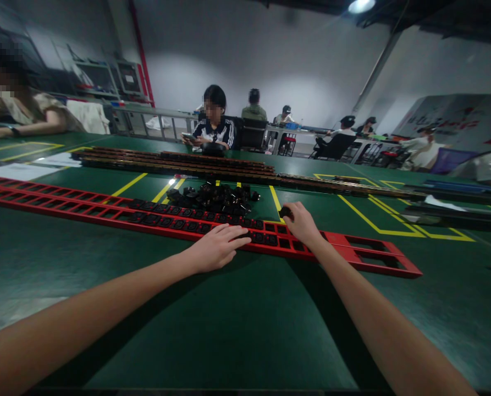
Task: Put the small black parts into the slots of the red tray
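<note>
A long red metal frame (342,242) with two rows of rectangular cutouts lies across the green table. Black power socket modules (179,223) fill part of both rows near the middle, while cutouts to the left and some to the right are bare. My left hand (218,246) rests on the frame with fingers stretched over the seated sockets. Above the frame's right part, my right hand (301,221) pinches a black socket module (285,212) between thumb and fingers. Just behind the frame is a heap of loose black socket modules (216,198).
Long thin metal strips (179,163) lie stacked behind the heap. Yellow tape lines (352,215) mark the green table (245,324). Dark long profiles (455,215) lie at the right, white paper (18,170) at the left. A person (214,124) sits across the table; others sit farther back.
</note>
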The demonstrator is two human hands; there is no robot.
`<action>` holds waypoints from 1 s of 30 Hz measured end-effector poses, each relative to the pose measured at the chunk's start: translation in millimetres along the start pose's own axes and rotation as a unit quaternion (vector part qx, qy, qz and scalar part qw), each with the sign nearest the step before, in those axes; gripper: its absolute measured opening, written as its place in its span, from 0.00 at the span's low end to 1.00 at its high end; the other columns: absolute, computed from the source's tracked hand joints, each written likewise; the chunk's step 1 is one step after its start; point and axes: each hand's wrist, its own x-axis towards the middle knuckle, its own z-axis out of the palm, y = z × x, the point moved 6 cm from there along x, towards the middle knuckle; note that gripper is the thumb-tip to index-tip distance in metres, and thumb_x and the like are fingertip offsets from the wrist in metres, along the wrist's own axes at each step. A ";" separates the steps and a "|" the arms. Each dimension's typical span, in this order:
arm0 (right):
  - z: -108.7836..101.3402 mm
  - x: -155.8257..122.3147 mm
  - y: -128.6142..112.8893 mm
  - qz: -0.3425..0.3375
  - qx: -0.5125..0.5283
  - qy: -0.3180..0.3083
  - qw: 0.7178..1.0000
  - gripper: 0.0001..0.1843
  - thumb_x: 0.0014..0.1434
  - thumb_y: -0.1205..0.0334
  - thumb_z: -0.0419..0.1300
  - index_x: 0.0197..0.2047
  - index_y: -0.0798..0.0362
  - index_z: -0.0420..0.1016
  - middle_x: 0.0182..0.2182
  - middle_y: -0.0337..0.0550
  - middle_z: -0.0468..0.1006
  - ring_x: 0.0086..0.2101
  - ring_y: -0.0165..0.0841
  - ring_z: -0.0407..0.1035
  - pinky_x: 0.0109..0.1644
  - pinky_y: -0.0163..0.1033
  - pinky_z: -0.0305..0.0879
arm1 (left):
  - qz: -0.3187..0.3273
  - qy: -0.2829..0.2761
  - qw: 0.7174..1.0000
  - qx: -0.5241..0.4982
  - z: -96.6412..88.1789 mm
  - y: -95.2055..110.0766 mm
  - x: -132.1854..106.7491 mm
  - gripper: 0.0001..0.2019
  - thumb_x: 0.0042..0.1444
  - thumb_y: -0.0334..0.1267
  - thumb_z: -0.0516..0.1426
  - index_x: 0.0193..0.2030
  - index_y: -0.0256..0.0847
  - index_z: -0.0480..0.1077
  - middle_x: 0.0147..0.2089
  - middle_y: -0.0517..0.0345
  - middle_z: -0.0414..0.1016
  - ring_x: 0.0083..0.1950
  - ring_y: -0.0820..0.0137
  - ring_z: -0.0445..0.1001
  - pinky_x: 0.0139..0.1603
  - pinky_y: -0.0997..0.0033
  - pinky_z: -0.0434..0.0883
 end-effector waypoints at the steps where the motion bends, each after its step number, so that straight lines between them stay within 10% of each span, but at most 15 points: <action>1: 0.5 -0.1 -0.4 -0.002 -0.003 -0.003 1.000 0.20 0.59 0.66 0.57 0.55 0.55 0.72 0.46 0.52 0.71 0.45 0.42 0.70 0.54 0.49 0.69 | 0.001 0.000 1.000 0.001 0.0 0.1 0.0 0.25 0.65 0.33 0.52 0.69 0.46 0.60 0.71 0.51 0.60 0.70 0.58 0.60 0.70 0.50 0.60; 30: 1.5 -1.0 -7.8 -0.020 0.009 -0.019 1.000 0.20 0.63 0.66 0.52 0.55 0.56 0.76 0.48 0.54 0.69 0.45 0.41 0.69 0.56 0.50 0.69 | -0.002 -0.004 1.000 0.001 -1.6 0.7 0.3 0.25 0.64 0.33 0.52 0.68 0.45 0.61 0.71 0.50 0.60 0.70 0.57 0.61 0.69 0.49 0.61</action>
